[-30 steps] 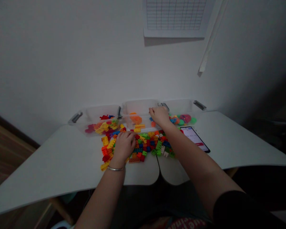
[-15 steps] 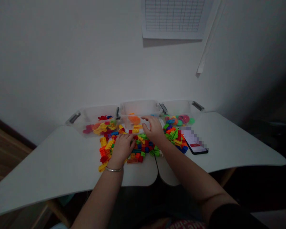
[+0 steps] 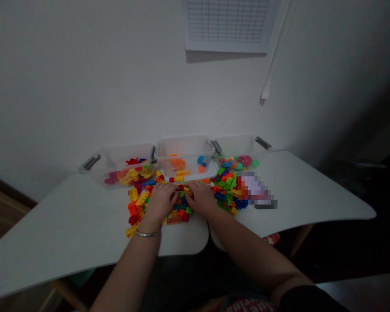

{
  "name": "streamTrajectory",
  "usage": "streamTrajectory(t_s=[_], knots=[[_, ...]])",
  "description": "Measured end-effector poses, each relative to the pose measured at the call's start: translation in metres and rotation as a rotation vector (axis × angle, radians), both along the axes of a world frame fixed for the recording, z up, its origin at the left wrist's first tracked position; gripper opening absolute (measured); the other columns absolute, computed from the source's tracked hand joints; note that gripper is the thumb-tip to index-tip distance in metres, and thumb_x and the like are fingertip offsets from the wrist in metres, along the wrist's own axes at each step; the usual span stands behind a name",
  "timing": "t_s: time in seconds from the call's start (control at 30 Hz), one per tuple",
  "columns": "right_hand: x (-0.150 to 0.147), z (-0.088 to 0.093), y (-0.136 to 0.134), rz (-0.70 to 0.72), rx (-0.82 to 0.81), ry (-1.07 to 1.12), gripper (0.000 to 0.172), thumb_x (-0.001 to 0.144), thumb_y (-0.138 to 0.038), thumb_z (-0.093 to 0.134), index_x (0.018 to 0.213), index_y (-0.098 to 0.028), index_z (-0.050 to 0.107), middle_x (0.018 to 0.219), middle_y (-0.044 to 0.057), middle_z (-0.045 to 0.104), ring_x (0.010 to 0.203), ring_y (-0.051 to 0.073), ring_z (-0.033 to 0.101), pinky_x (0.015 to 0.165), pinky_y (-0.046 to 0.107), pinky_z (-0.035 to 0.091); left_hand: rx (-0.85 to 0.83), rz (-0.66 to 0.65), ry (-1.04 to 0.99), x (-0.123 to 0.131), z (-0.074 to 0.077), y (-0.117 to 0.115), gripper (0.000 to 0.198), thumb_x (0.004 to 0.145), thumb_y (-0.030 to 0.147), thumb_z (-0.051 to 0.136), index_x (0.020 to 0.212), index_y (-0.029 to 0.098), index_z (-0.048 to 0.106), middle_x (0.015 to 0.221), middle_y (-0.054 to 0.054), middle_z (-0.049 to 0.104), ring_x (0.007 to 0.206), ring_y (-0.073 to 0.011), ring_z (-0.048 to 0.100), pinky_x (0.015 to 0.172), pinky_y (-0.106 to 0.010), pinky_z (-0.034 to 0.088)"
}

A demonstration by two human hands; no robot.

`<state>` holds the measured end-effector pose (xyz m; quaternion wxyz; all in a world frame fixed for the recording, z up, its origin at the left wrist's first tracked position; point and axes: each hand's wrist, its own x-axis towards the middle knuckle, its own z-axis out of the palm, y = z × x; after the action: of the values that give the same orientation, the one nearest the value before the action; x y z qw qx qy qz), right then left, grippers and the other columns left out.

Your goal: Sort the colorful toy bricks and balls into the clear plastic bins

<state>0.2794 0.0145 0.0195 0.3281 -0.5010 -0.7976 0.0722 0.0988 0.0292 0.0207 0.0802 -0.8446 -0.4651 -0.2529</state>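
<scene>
My left hand (image 3: 160, 202) and my right hand (image 3: 199, 198) rest side by side on a heap of multicoloured plastic building bricks (image 3: 178, 213), their fingertips almost meeting. Both hands curve down among the bricks, and my fingers hide whatever lies under them. A second patch of bricks (image 3: 225, 186) spreads to the right of my right hand. A thin metal bangle (image 3: 147, 233) circles my left wrist.
Three clear plastic bins with grey clips stand in a row at the table's far edge: the left bin (image 3: 118, 165), middle bin (image 3: 185, 149) and right bin (image 3: 235, 146), all holding coloured pieces. A phone (image 3: 258, 190), blurred by pixelation, lies on the white table (image 3: 68, 225).
My right hand has moved from beside the middle bin down and left into the heap, next to my left hand. The view has shifted slightly left.
</scene>
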Motion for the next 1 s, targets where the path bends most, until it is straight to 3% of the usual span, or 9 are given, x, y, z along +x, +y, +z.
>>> streamTrajectory(t_s=[0.53, 0.9, 1.0], knots=[[-0.0003, -0.0080, 0.0050, -0.025, -0.023, 0.061, 0.037, 0.089, -0.026, 0.054, 0.124, -0.016, 0.058, 0.122, 0.012, 0.065, 0.113, 0.027, 0.058, 0.102, 0.043, 0.041, 0.082, -0.188, -0.049, -0.0005, -0.0028, 0.0029, 0.025, 0.091, 0.025, 0.051, 0.105, 0.021, 0.070, 0.101, -0.010, 0.073, 0.096, -0.0230, 0.065, 0.086, -0.043, 0.052], [0.0009, -0.0067, 0.0050, -0.040, -0.041, 0.131, 0.025, 0.088, -0.029, 0.058, 0.111, -0.021, 0.062, 0.108, 0.009, 0.068, 0.102, 0.025, 0.060, 0.094, 0.042, 0.044, 0.102, -0.204, -0.041, -0.0002, -0.0036, 0.0014, 0.026, 0.093, 0.026, 0.049, 0.106, 0.020, 0.070, 0.102, -0.009, 0.073, 0.095, -0.0218, 0.065, 0.084, -0.038, 0.054], [0.0013, -0.0058, 0.0052, -0.043, -0.044, 0.155, 0.024, 0.087, -0.027, 0.059, 0.109, -0.020, 0.063, 0.105, 0.008, 0.069, 0.101, 0.025, 0.061, 0.093, 0.042, 0.044, 0.101, -0.155, -0.047, 0.0000, -0.0016, -0.0006, 0.025, 0.092, 0.024, 0.048, 0.106, 0.020, 0.068, 0.103, -0.009, 0.072, 0.095, -0.0219, 0.065, 0.084, -0.038, 0.052]])
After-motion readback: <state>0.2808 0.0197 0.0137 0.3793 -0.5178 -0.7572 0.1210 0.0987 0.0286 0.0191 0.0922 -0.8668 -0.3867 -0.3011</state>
